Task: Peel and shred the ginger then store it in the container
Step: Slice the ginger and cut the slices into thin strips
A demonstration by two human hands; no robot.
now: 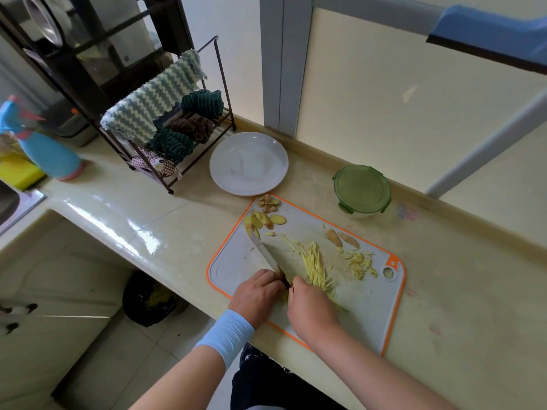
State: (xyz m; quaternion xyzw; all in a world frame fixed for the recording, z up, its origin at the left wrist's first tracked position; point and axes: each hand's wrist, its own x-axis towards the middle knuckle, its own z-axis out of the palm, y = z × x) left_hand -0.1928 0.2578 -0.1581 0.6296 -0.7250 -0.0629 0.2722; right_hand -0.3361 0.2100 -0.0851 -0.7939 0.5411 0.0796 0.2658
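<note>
Nearest, the left hand (pixel 257 294), wearing a light blue wristband (pixel 228 335), is working at the near edge of the grey plastic cutting board with an orange rim (pixel 364 306). Its fingers are curling round the dark handle of the steel-bladed kitchen knife (pixel 265 251), whose blade is pointing away and to the left across the board. The right hand (pixel 310 310) is sitting just beside it, fingers bent downward onto the near end of the long pile of pale yellow shredded ginger (pixel 315 263); whether those fingers are pinching the shreds or only pressing them, I cannot tell.

Farther right on the board, a smaller heap of shorter ginger shreds (pixel 359 263) is lying near the hanging hole. Beyond it, two brownish ginger pieces (pixel 334 237) are lying side by side. At the far left corner, yellow ginger slices (pixel 260 221) are lying overlapped, with tan peel scraps (pixel 268 201) just past them at the rim.

The board is resting on the pale glossy stone table (pixel 458 306). Beyond the board, the round clear container with a green clip-on lid (pixel 361 190) is standing closed, apart from the ginger. To its left, a white round plate (pixel 248 164) is sitting close to the board's corner. Farther left, a dark wire rack hung with cloths (pixel 165 125) is standing, then a blue spray bottle (pixel 47 149).
</note>
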